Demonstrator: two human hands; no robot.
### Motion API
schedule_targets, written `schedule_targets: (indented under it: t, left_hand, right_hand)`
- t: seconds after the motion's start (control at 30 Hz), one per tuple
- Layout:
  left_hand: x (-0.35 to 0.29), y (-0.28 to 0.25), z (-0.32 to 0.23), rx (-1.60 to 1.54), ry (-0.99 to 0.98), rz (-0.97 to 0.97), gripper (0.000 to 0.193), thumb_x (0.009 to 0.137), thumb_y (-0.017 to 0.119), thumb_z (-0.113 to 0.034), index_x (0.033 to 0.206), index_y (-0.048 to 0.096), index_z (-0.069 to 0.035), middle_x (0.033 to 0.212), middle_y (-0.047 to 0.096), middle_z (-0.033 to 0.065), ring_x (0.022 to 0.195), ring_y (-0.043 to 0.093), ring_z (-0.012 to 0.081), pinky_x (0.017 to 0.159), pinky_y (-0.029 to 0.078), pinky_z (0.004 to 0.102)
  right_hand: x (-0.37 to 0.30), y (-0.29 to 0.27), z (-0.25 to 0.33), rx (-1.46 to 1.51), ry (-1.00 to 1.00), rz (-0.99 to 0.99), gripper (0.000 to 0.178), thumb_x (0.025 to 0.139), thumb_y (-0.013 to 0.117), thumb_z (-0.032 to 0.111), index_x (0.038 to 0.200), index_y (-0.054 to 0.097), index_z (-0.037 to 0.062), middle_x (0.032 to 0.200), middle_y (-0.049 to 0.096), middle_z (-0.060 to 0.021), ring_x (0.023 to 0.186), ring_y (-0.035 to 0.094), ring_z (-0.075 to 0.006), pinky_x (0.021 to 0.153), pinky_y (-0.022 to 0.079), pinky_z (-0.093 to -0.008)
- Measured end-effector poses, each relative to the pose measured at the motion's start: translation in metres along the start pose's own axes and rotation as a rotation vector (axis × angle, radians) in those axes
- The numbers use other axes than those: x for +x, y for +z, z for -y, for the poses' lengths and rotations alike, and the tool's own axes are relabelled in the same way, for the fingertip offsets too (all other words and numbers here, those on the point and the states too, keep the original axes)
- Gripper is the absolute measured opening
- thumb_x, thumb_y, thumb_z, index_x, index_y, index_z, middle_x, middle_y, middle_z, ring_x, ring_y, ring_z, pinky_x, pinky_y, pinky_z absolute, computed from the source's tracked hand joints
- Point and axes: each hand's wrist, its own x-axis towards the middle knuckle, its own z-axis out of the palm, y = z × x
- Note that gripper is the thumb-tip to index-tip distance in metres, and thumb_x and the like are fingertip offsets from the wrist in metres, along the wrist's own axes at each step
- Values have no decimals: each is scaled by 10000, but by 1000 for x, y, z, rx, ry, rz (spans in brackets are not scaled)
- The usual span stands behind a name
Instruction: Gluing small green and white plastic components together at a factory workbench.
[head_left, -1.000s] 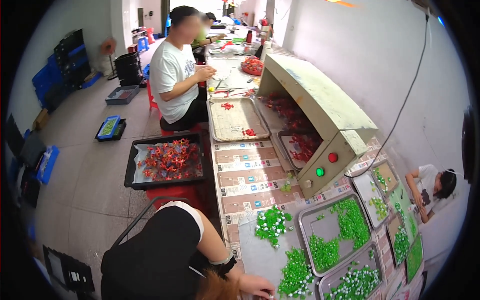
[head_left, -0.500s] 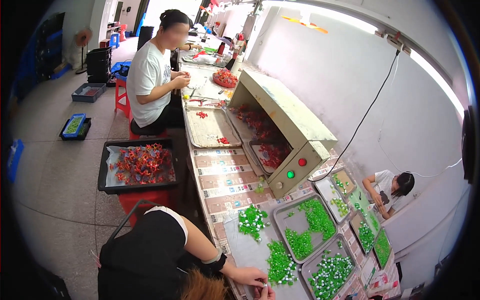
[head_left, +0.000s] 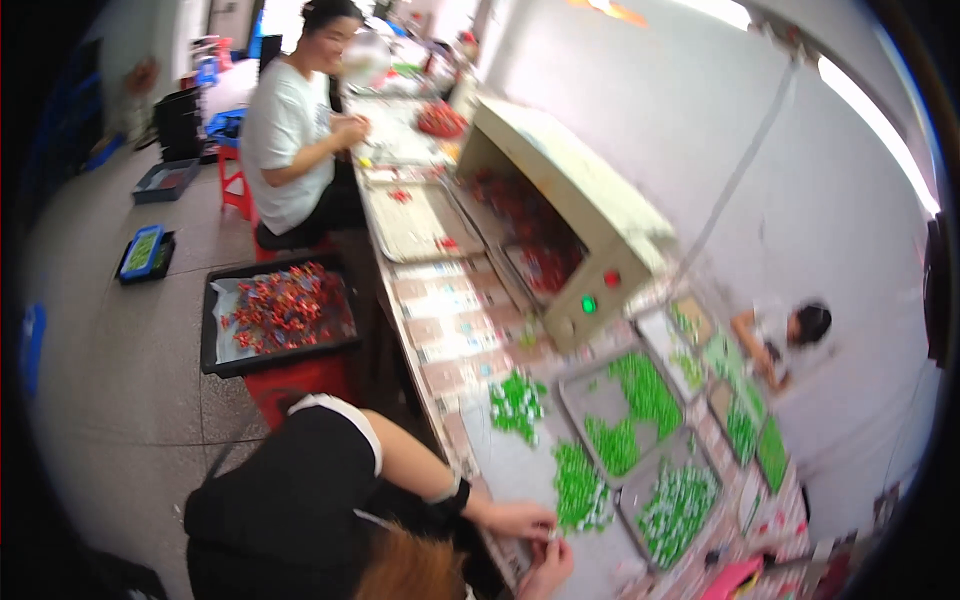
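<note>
My left hand (head_left: 518,518) reaches over the near table edge, a black band round its wrist. Its thumb and fingers pinch a small whitish piece (head_left: 552,535), blurred. Against these fingertips rests my right hand (head_left: 548,568), coming in from the lower edge with its fingers closed. Whether it grips the same piece is hidden. Just beyond the hands lies a pile of small green pieces (head_left: 577,485), some with white round parts. A second green pile (head_left: 516,405) is farther off. Two metal trays (head_left: 568,395), (head_left: 627,510) hold more such pieces.
A cream metal box machine (head_left: 570,180) stands on the table, red pieces inside. Behind it are a shallow tray (head_left: 385,225) and a co-worker in white (head_left: 290,140). Left is a black crate (head_left: 212,340) of red pieces on a red stool. Another person (head_left: 775,330) sits right.
My view has shifted and blurred. My two hands show higher and slightly farther right in the picture, still together at the fingertips. More of my right hand is visible.
</note>
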Motion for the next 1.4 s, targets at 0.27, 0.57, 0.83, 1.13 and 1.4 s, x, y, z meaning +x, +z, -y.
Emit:
schedule_targets:
  t: [0.27,0.57,0.83,1.13,1.4]
  left_hand:
    - [7,-16,-11,60,-147,25,175,747,540,-172,838,515,-24,704,556,111,626,546,210,573,432,279]
    - [2,-11,-16,29,-167,15,174,744,545,-138,882,521,-35,759,568,111,656,561,220,581,445,278]
    - [12,-10,-18,-25,-326,19,180,725,561,-96,884,516,-28,719,557,113,602,566,198,532,454,268]
    - [17,-9,-20,-9,-288,-5,163,705,570,-28,854,507,-2,697,555,111,576,568,174,508,453,247]
    - [15,-5,-19,15,-302,8,164,704,568,-13,850,497,4,706,557,110,574,565,156,500,442,236]
  right_hand:
    - [10,6,-8,19,2,-22,108,783,473,31,852,499,-48,771,537,-89,654,540,-122,580,477,-227]
    - [-7,16,1,-87,-55,-103,130,786,473,39,880,489,-50,777,546,-79,661,540,-109,595,470,-226]
    - [-2,13,-8,-283,-143,-130,137,767,490,23,890,516,-31,766,563,-81,658,549,-102,570,463,-220]
    - [0,17,5,-356,-166,-124,146,769,485,17,901,511,-38,777,565,-77,687,553,-96,581,466,-211]
    - [-2,13,-3,-364,-212,-150,159,756,497,36,909,511,-6,819,551,-114,665,556,-170,552,452,-244]
